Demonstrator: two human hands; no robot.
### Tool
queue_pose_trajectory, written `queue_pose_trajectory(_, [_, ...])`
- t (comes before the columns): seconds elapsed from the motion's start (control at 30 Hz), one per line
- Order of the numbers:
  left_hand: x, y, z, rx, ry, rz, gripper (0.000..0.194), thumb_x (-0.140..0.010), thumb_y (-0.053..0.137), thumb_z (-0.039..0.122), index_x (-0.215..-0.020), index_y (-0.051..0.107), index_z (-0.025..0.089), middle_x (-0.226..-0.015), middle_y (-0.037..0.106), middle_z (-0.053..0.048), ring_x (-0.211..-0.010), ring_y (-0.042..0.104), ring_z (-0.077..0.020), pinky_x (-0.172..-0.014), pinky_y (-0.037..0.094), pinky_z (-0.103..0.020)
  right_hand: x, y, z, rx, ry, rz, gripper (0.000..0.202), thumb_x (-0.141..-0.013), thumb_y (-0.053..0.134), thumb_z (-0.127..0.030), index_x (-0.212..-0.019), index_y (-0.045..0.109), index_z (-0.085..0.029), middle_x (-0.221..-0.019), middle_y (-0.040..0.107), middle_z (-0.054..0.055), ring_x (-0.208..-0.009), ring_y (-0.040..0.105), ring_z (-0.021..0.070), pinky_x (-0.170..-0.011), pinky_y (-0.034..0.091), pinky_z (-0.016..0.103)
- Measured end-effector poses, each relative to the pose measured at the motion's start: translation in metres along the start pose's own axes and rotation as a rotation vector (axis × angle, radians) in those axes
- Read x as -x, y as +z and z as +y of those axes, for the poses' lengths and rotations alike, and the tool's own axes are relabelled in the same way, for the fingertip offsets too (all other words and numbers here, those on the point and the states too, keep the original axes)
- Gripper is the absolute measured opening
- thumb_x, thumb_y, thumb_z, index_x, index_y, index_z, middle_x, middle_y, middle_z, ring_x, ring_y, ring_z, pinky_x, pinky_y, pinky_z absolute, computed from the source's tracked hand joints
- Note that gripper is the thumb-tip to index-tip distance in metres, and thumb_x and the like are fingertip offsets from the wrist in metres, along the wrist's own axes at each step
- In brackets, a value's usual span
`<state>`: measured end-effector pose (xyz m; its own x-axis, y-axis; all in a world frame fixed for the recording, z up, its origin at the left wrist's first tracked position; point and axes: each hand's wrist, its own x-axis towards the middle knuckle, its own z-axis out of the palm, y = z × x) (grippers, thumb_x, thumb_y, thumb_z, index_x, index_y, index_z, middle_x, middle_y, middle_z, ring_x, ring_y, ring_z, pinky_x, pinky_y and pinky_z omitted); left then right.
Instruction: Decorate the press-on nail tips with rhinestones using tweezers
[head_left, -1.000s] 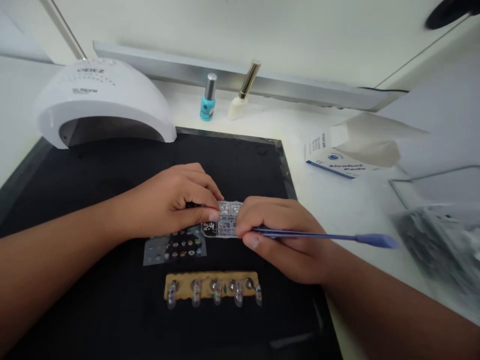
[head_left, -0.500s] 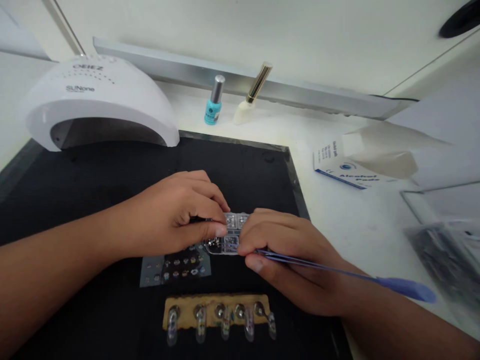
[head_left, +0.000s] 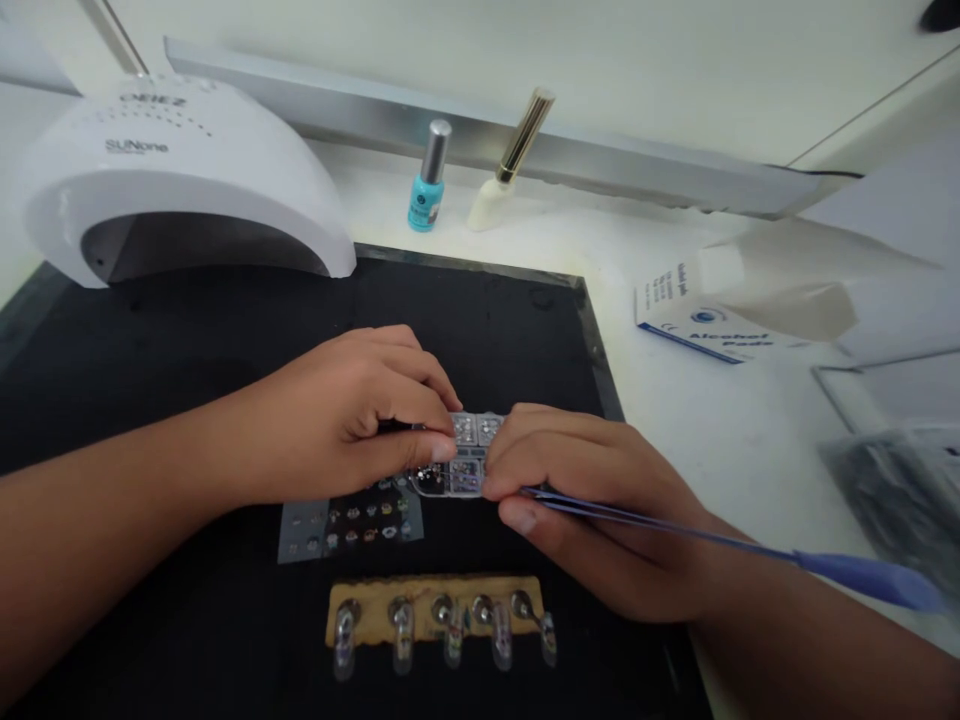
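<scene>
My left hand [head_left: 375,415] rests with thumb and fingers closed on the left end of a clear compartment case [head_left: 471,454] of small shiny gems. From the other side my right hand [head_left: 592,500] meets the case, with purple-blue tweezers [head_left: 652,522] held in it. The tweezers' rounded end points right, over the wrist, and their tips lie at the front compartments, partly hidden by my fingers. A see-through sheet of small stickers [head_left: 351,530] lies partly under the left hand. Nearer me, a tan strip [head_left: 427,598] carries several decorated false nails [head_left: 403,645] on metal holders.
A white nail lamp [head_left: 187,180] stands at the back left of the black mat [head_left: 480,330]. Behind the mat are a turquoise polish bottle [head_left: 425,200] and a cream bottle with a gold cap [head_left: 491,200]. An opened alcohol pads box [head_left: 697,310] sits at right.
The camera view has shifted slightly, so the lamp, bottles and box appear moved. Both hands stay at the case, and the tweezers' rounded end reaches farther right in view.
</scene>
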<state>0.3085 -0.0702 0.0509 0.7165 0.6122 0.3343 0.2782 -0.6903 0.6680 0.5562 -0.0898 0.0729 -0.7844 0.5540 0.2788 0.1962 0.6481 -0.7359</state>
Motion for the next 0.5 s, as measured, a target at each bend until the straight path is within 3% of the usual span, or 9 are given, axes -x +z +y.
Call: queue_pose_trajectory(0.5, [-0.0016,-0.0021,0.0002,-0.033,0.009,-0.029,0.019,-0.100,0.064,0.026,-0.090,0.080,0.020,-0.106,0.079,-0.004,-0.098,0.068,-0.0186,-0.087,0.053,-0.030,0.0011,-0.0002,0.0013,0.022,-0.018,-0.011,0.011,-0.100,0.054,-0.014,-0.092,0.060,-0.019,-0.078,0.066,0.001,-0.074,0.061,0.0140,-0.070,0.049,0.029])
